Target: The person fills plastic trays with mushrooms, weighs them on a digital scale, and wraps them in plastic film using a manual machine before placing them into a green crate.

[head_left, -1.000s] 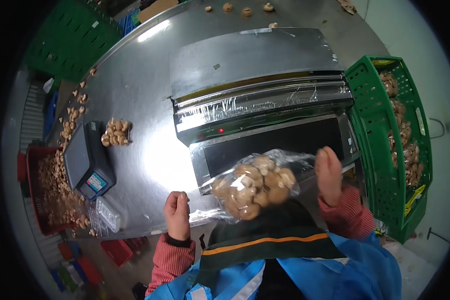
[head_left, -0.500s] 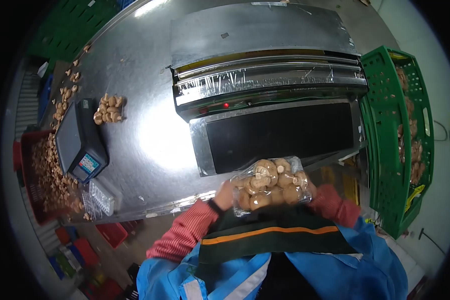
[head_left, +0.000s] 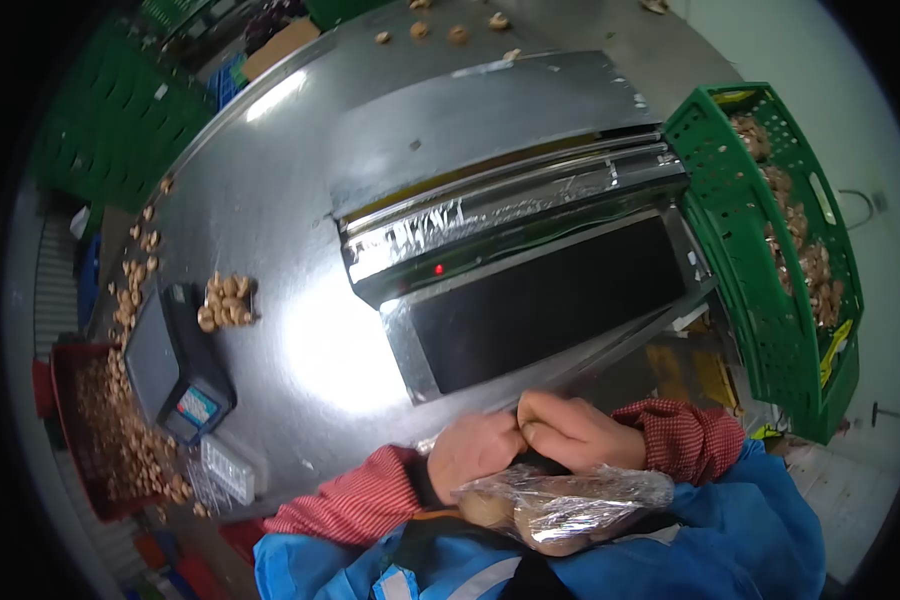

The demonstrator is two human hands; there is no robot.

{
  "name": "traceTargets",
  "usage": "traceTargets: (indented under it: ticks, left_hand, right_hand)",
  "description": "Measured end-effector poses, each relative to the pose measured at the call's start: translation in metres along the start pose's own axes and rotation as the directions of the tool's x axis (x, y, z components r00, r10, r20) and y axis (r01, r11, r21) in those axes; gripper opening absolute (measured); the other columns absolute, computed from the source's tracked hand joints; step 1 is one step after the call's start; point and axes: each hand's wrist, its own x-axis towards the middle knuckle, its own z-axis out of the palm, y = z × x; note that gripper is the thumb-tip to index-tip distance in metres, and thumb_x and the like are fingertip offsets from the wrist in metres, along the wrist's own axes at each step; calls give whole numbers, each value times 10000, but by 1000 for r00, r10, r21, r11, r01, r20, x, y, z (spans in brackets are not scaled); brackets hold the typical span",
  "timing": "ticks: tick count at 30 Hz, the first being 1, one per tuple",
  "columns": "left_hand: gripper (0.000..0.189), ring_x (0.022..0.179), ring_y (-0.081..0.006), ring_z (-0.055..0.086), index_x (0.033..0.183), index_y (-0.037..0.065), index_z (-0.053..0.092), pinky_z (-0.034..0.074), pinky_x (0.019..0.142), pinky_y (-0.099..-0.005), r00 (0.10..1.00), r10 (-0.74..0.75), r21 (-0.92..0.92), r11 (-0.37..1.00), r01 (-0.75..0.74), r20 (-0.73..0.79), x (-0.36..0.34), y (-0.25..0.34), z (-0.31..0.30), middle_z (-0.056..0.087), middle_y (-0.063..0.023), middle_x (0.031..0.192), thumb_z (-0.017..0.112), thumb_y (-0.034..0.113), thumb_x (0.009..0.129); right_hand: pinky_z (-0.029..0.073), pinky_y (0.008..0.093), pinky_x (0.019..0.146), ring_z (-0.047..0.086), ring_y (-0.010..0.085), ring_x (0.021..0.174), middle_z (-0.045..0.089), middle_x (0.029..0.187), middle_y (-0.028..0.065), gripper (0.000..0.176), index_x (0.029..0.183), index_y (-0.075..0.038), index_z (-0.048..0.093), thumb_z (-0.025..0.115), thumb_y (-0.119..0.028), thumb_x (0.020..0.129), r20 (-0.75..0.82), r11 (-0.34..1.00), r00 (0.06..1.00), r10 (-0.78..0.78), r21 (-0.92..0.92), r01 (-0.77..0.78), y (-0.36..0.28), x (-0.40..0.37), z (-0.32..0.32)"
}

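A film-wrapped tray of brown mushrooms (head_left: 560, 508) is turned on edge against my chest, just off the front edge of the steel table. My left hand (head_left: 468, 452) and my right hand (head_left: 570, 432) both press on the upturned underside of the tray, fingertips meeting in the middle. The film looks pulled tight around the pack. The wrapping machine (head_left: 515, 250) with its black hot plate (head_left: 555, 300) and film roll (head_left: 500, 215) stands directly in front of my hands.
A scale (head_left: 175, 365) sits at the left with a filled mushroom tray (head_left: 228, 300) behind it and empty clear trays (head_left: 228, 470) in front. A red crate of loose mushrooms (head_left: 100, 430) is far left. A green crate of wrapped packs (head_left: 770, 250) stands at the right.
The pack came down from above the hot plate toward my chest and turned over. Both hands moved from the film's sides onto the tray's underside.
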Motion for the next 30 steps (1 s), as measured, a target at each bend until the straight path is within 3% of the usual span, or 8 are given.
traceTargets:
  ticks: [3,7,10,11,13,17,27,30]
  left_hand:
    - [389,1090,-329,557,1229,44,529,461,891,-379,993,-93,-560,828,35,-76,-22,-18,7,545,-142,1140,515,97,844]
    - [695,1337,-257,359,1476,80,174,284,1104,-358,999,-32,-923,-384,-34,-23,-22,-16,17,357,-184,1418,483,40,854]
    - [632,1208,-231,446,1430,97,201,369,1041,-402,968,-241,-952,307,10,-68,8,-11,30,406,-130,1321,563,188,920]
    - [617,1206,-235,450,1418,104,217,383,1028,-408,959,-273,-975,221,-17,-78,18,-8,31,410,-128,1317,571,207,923]
    - [588,1202,-244,459,1394,117,251,412,1004,-421,936,-339,-995,45,-84,-94,36,-4,34,417,-125,1309,588,245,929]
    - [547,1167,-213,474,1384,132,233,428,972,-372,902,-359,-945,297,-135,-242,93,7,23,446,-112,1273,549,186,940]
    - [458,937,-212,571,1376,85,347,477,857,-376,932,-213,-878,445,-175,-294,230,40,3,554,-132,1145,505,233,972]
    - [328,841,-197,573,1282,50,453,503,807,-360,876,-397,-919,376,-116,-273,220,23,27,586,-112,1012,492,166,977]
  right_hand:
    - [439,331,673,532,220,721,511,781,125,181,931,7,499,478,-172,951,-160,997,984,75,48,-68,22,-3,6]
    - [433,274,689,502,91,770,538,815,14,264,870,-39,544,480,-267,987,-236,887,951,200,455,-74,46,-8,-1]
    - [443,272,758,515,97,870,556,937,23,296,1000,-57,541,492,-348,986,-295,825,952,77,555,106,82,-24,-22]
    - [455,285,816,542,126,951,566,1018,49,350,1107,-54,532,509,-377,975,-291,820,956,-37,537,195,102,-36,-37]
    - [455,339,933,570,226,1080,569,1162,107,450,1260,-45,474,528,-375,959,-217,207,957,193,962,177,58,-67,-67]
    - [449,285,900,521,127,1060,537,1145,76,525,1320,-3,383,640,-177,897,-576,961,816,-49,196,196,45,-98,-114]
    - [504,234,586,603,99,727,609,880,15,214,1049,-45,591,581,-214,917,-965,921,148,-215,-149,361,13,-188,-404]
    - [553,305,583,644,156,743,637,950,54,339,1075,-45,605,657,-303,862,-964,969,266,18,82,231,50,-183,-484]
